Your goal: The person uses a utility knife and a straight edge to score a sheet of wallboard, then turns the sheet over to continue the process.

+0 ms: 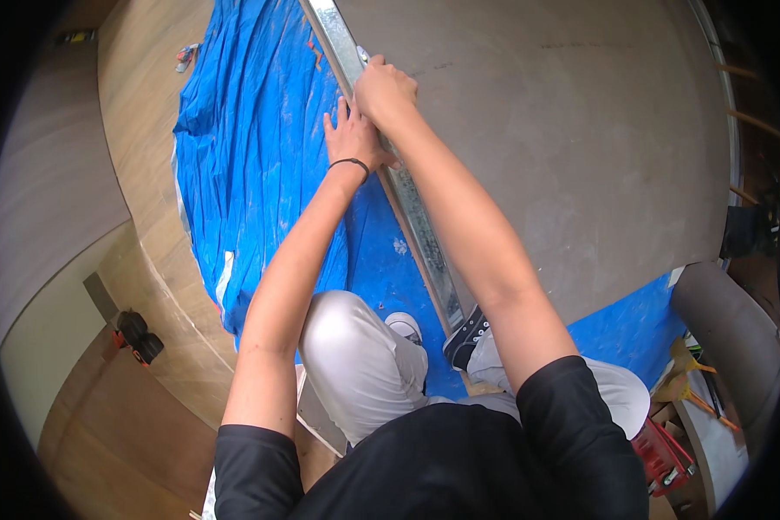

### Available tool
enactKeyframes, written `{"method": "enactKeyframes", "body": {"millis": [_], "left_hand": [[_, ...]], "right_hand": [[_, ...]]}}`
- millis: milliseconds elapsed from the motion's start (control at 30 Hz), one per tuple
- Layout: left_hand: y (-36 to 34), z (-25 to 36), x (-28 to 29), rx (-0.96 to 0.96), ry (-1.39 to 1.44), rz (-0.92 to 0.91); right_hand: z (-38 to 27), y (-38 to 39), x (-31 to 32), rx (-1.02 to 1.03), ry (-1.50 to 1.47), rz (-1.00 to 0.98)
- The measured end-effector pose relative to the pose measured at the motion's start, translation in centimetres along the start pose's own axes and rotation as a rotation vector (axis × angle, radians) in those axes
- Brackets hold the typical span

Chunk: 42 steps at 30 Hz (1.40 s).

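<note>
Blue sheeting point(251, 130) underlies hands point(386, 92) on metal strip point(421, 227).

Metal strip point(420, 225) runs along the left edge of the large panel point(572, 147). Tarp point(243, 147) lies left of the strip, on the floor point(134, 74). Left hand point(355, 140) rests at the strip; right hand point(386, 91), small tool point(363, 55) in it, lies farther ahead. Left sneaker point(404, 327) stands left of the strip.
</note>
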<state>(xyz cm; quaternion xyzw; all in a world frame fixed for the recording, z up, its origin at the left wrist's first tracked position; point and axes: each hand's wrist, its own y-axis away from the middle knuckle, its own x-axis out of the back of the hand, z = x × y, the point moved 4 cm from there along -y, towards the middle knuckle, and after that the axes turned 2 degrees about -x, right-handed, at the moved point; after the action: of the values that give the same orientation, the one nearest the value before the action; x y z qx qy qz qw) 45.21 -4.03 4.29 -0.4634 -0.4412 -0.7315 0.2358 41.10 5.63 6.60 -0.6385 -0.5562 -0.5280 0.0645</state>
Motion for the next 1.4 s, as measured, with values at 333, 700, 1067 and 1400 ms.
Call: {"method": "enactKeyframes", "body": {"millis": [333,700,1067,1400], "left_hand": [[0.1,0.2,0.2,-0.05,0.039,0.099],[0.3,0.3,0.2,0.006,0.024,0.02],[0.2,0.4,0.3,0.004,0.011,0.046],[0.0,0.3,0.1,0.005,-0.019,0.051]], "right_hand": [[1.8,1.2,0.0,-0.082,-0.049,-0.124],[6.9,9.3,0.9,-0.048,0.119,-0.257],[8.9,11.7,0.2,-0.002,0.021,-0.088],[8.6,12.8,-1.6,-0.052,0.015,-0.076]]}}
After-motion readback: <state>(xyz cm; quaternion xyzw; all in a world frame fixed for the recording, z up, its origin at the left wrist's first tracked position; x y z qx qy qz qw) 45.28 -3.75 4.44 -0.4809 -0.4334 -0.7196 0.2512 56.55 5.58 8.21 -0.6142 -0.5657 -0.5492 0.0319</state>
